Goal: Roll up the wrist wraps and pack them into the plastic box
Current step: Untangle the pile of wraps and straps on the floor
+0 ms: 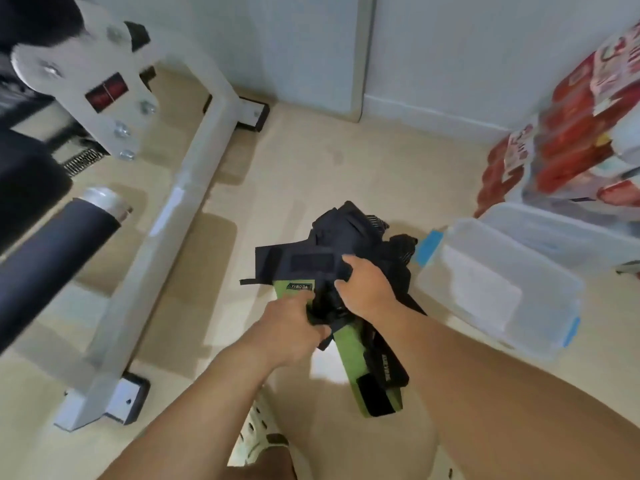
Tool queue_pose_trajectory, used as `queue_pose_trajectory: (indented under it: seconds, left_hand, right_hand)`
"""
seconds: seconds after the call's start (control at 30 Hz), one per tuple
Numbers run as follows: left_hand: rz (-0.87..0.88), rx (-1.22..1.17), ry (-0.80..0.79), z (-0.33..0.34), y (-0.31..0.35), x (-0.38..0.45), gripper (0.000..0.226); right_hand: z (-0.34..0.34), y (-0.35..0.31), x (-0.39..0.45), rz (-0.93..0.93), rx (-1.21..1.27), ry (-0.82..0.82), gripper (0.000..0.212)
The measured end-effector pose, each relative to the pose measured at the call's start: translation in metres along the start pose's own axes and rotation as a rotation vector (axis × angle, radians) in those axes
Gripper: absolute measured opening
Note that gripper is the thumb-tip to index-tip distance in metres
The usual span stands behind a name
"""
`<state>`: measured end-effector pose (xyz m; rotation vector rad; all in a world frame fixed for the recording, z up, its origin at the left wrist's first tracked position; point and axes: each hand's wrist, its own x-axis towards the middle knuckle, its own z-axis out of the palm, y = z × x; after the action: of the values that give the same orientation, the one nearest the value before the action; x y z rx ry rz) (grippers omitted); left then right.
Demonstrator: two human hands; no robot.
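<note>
Two bare hands meet over a tangle of wrist wraps (341, 271) lying on the pale floor (298, 161), seen from a head camera looking down. The left hand (289, 323) has its fingers curled round a bunch of black fabric where a green strap with a small label begins. The right hand (363, 289), at about 1 o'clock from the left, pinches a wide black band with a hook-and-loop patch, lifting it clear of the heap. Holding the two parts apart this way looks like an effort to separate one wrap from the pile so it can be rolled. A green-and-black wrap trails toward 5 o'clock, flat and unrolled. None looks rolled yet, so the task seems at an early stage.

At 3 o'clock from the hands, just beside the heap, stands the clear plastic box (498, 289) with blue clips, open, within easy reach for packing. A grey metal frame (166, 237) of gym equipment runs along the floor at 9 o'clock. Red printed packaging (571, 133) sits at 2 o'clock.
</note>
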<state>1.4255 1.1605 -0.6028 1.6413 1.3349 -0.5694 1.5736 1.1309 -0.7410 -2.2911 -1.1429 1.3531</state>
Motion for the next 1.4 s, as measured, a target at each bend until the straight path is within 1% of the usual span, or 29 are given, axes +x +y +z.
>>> queue_pose_trajectory:
  seconds: [0.07, 0.17, 0.2, 0.3, 0.33, 0.4, 0.47, 0.53, 0.6, 0.7, 0.77, 0.83, 0.93, 0.97, 1.07, 1.13, 1.17, 1.23, 1.33, 1.4]
  left_hand:
    - [0.013, 0.147, -0.052, 0.0, -0.001, 0.013, 0.029]
    - [0.046, 0.284, 0.01, -0.01, 0.001, 0.021, 0.054]
    - [0.056, 0.301, 0.017, -0.013, 0.003, 0.02, 0.055]
    - [0.114, 0.323, 0.083, -0.021, 0.005, 0.014, 0.034]
    - [0.128, 0.343, 0.11, -0.022, 0.006, 0.01, 0.036]
    - [0.143, 0.389, 0.153, -0.024, 0.005, -0.004, 0.049]
    - [0.146, 0.391, 0.178, -0.027, 0.0, -0.018, 0.055]
    - [0.161, 0.365, 0.194, -0.027, -0.008, -0.032, 0.063]
    - [0.195, 0.33, 0.216, -0.025, -0.016, -0.047, 0.072]
    - [0.293, 0.167, 0.26, -0.022, -0.03, -0.064, 0.085]
    - [0.357, -0.007, 0.293, -0.019, -0.039, -0.081, 0.1]
    - [0.412, -0.141, 0.277, -0.014, -0.046, -0.102, 0.116]
    - [0.497, -0.231, 0.2, -0.007, -0.045, -0.129, 0.129]
    - [0.529, -0.227, 0.207, -0.006, -0.043, -0.138, 0.13]
    - [0.628, -0.191, 0.293, -0.004, -0.038, -0.157, 0.126]
    - [0.696, -0.184, 0.291, -0.004, -0.038, -0.161, 0.125]
    - [0.723, -0.172, 0.267, -0.004, -0.039, -0.16, 0.124]
    - [0.752, -0.17, 0.194, -0.006, -0.041, -0.154, 0.121]
    - [0.748, -0.214, 0.083, -0.011, -0.045, -0.138, 0.117]
    - [0.733, -0.169, 0.059, -0.019, -0.039, -0.126, 0.115]
  right_hand:
    - [0.019, 0.011, 0.033, -0.053, -0.078, 0.015, 0.068]
    - [0.041, 0.021, 0.068, -0.129, -0.304, 0.06, 0.086]
    - [0.046, 0.025, 0.076, -0.134, -0.35, 0.068, 0.09]
    - [0.055, 0.031, 0.081, -0.115, -0.46, 0.11, 0.095]
    - [0.056, 0.031, 0.078, -0.123, -0.529, 0.138, 0.092]
    - [0.053, 0.029, 0.064, -0.17, -0.641, 0.161, 0.071]
    - [0.05, 0.025, 0.04, -0.215, -0.64, 0.119, 0.05]
    - [0.041, 0.017, 0.008, -0.271, -0.653, 0.072, 0.043]
    - [0.02, 0.0, -0.026, -0.381, -0.715, 0.087, 0.037]
    - [-0.026, -0.036, -0.08, -0.509, -0.784, 0.044, 0.031]
    - [-0.048, -0.056, -0.122, -0.578, -0.773, 0.037, 0.03]
    - [-0.064, -0.072, -0.163, -0.63, -0.741, 0.061, 0.028]
    - [-0.079, -0.089, -0.219, -0.676, -0.49, 0.054, 0.027]
    - [-0.083, -0.093, -0.234, -0.696, -0.402, 0.045, 0.031]
    - [-0.089, -0.095, -0.263, -0.714, -0.185, -0.009, 0.046]
    - [-0.09, -0.088, -0.267, -0.7, -0.078, -0.064, 0.05]
    - [-0.089, -0.081, -0.266, -0.68, -0.054, -0.082, 0.051]
    - [-0.087, -0.062, -0.255, -0.627, -0.081, -0.107, 0.051]
    - [-0.083, -0.036, -0.231, -0.54, -0.158, -0.246, 0.04]
    - [-0.084, -0.026, -0.216, -0.516, -0.086, -0.306, 0.037]
